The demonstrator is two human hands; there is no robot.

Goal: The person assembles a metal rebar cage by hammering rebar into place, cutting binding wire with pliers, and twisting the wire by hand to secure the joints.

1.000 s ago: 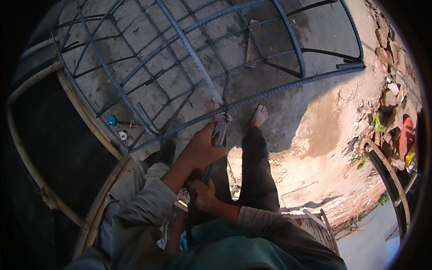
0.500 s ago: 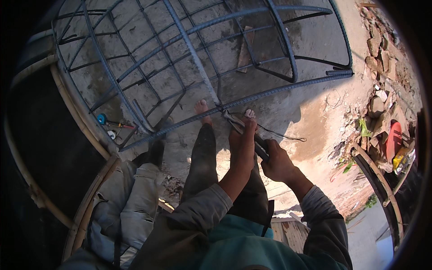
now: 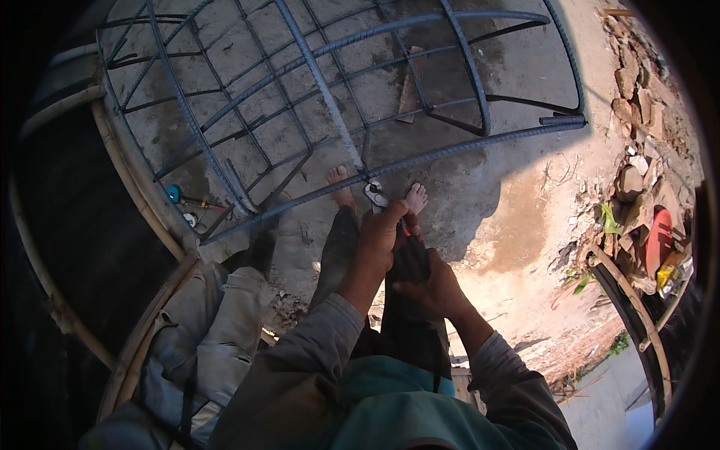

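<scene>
My left hand point(image 3: 382, 238) is closed round a plier-like hand tool with a bright metal head point(image 3: 375, 195) and a red patch by its grip. That head lies just under the near ribbed bar of a rebar cage point(image 3: 315, 71), close to where an upright bar meets it. My right hand point(image 3: 439, 289) is lower and to the right, over my dark trouser leg. Its thumb stretches out to the left, apart from the fingers. Any dark handle beside it is lost against the trousers.
My bare feet point(image 3: 417, 197) stand under the cage's near bar. At left lie a blue tape measure point(image 3: 174, 193) and bamboo-edged dark panels point(image 3: 75, 225). A second person's grey trousers point(image 3: 232, 315) are close on my left. Rubble point(image 3: 630, 180) and a red object point(image 3: 658, 240) lie right.
My left hand has shifted left and lower with the tool. The right hand has moved down and left, its thumb now spread. The looped wire has gone from sight.
</scene>
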